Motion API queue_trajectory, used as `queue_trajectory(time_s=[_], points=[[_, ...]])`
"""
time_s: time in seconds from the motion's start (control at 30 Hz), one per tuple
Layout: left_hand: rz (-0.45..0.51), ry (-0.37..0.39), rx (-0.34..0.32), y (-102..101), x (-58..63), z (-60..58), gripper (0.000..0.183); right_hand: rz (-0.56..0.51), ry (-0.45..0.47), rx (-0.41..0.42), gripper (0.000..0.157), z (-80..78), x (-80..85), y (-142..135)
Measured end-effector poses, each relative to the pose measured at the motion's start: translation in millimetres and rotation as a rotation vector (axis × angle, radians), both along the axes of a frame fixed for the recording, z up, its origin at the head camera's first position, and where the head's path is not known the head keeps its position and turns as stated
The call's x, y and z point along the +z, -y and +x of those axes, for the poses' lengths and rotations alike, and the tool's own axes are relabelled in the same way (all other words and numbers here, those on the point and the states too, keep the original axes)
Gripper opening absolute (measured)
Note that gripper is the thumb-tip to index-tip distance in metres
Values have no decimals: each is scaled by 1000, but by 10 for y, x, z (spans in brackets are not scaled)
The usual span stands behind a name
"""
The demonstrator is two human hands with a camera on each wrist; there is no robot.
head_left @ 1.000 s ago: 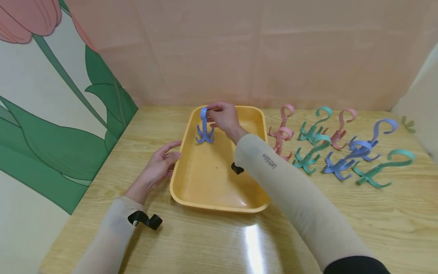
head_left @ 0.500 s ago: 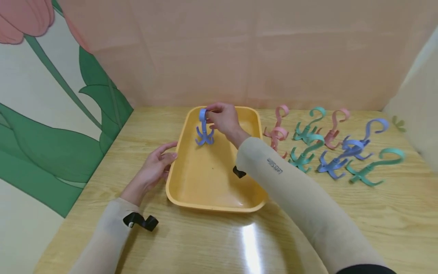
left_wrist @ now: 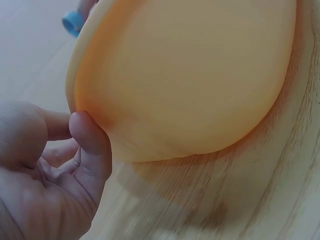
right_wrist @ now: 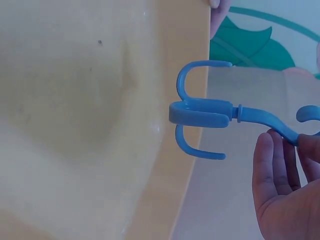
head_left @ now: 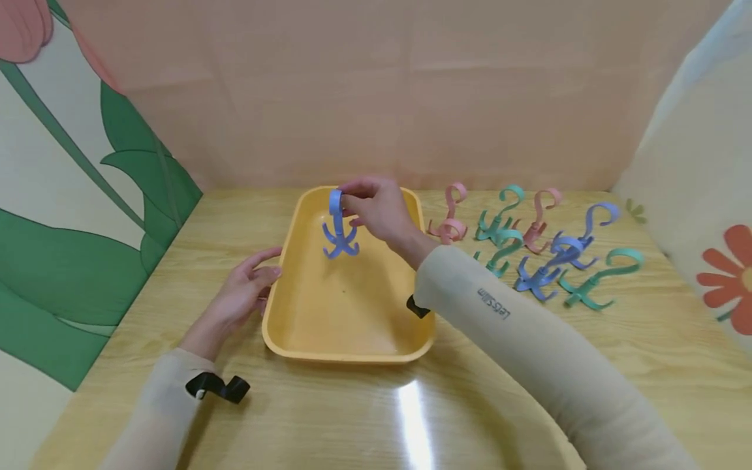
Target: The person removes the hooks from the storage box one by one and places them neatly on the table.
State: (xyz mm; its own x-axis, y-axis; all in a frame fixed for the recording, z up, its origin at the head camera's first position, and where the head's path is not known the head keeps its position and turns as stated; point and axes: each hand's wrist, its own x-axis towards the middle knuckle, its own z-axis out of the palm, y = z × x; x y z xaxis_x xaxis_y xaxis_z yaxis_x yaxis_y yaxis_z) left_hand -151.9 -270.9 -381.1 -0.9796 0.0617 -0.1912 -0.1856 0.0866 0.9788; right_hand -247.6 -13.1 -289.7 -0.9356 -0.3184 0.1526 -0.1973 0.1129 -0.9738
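A blue rotating multi-prong hanging hook [head_left: 339,240] hangs over the left back of a yellow tray [head_left: 346,358], prongs down. My right hand [head_left: 378,207] pinches it by its curved top, as the right wrist view shows with the blue hook [right_wrist: 205,114] and my right hand [right_wrist: 287,185]. Whether its prongs touch the tray floor is hard to tell. At the tray's left side my left hand [head_left: 241,290] holds the rim. In the left wrist view, thumb and finger of my left hand [left_wrist: 60,165] pinch the rim of the tray [left_wrist: 75,65].
Several similar hooks stand or lie on the wooden table [head_left: 658,365] right of the tray: pink [head_left: 536,228], green [head_left: 590,287] and blue [head_left: 537,277]. My right forearm crosses the tray's right rim. A pink sheet [head_left: 305,91] covers the back; painted walls flank the table.
The head view has turned to the right, so the scene shifts left. My right hand still grips the blue hook over the tray, and my left hand stays at the rim.
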Motion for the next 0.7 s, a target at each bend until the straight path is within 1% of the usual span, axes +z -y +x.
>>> queue_trajectory(time_s=[0.17,0.33,0.47,0.7], points=[[5,-7,-13,23,20,29,52,16,-38,21,16,168,72,-141],[-11,-12,-19,20,32,30,51,7,-74,52,15,331,141,-342],[-29,-8,-20,12,46,24,50,10,-79,69,15,458,174,-545],[-37,-5,-32,14,61,24,51,22,-87,62,18,690,253,-939]])
